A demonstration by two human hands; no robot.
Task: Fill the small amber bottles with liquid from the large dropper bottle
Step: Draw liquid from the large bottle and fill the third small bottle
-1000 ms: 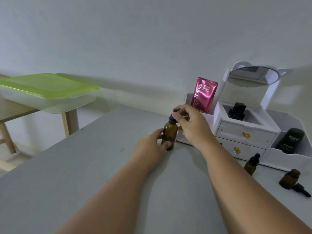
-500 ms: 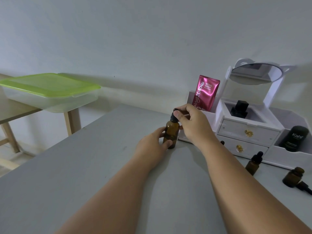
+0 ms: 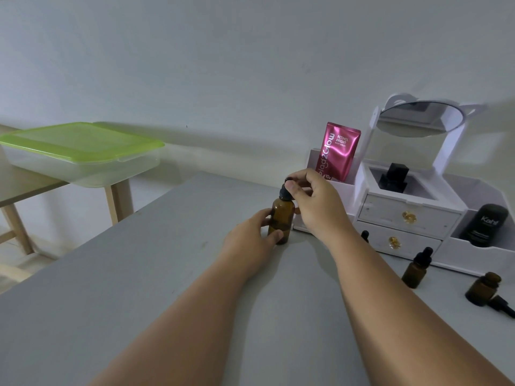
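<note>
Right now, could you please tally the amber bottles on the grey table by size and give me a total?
Large amber dropper bottle: 1
Small amber bottle, capped: 1
Small amber bottle, open: 1
Half-hidden black dropper top: 1, body unseen, possibly another small bottle
Total: 3 bottles in plain view, perhaps 4

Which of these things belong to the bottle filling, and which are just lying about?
Job: large bottle, left hand holding it, right hand pinching its cap; capped small bottle; open small bottle; loose dropper.
Lying about: sachet; organizer; mirror; black tube; green-lidded box.
</note>
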